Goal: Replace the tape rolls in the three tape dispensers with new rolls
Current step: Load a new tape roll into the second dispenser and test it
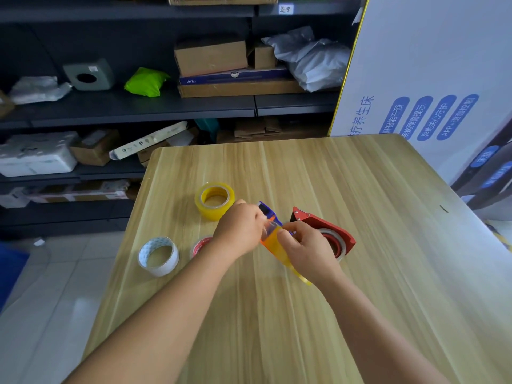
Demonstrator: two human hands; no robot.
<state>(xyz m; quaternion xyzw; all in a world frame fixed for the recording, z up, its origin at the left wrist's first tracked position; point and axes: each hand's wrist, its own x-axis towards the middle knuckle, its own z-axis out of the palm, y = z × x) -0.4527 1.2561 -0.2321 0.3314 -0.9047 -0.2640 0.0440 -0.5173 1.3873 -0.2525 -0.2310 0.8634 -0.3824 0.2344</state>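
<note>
My two hands meet over the middle of the wooden table [374, 259]. My right hand [307, 249] grips a yellow tape roll [279, 252] that sits in a blue dispenser [270, 213]. My left hand [239, 228] pinches the loose clear end of that tape near the dispenser's blade. A red dispenser [324, 225] with a clear roll inside lies just right of my right hand. A second yellow roll [214, 200] lies flat behind my left hand. A white roll [158, 255] lies at the left, and a roll with a red core [200, 245] is half hidden under my left forearm.
Dark shelves [138, 106] with cardboard boxes and parcels stand behind the table. A large white printed carton [432, 79] leans at the back right. The table's left edge drops to a pale tiled floor [55, 300].
</note>
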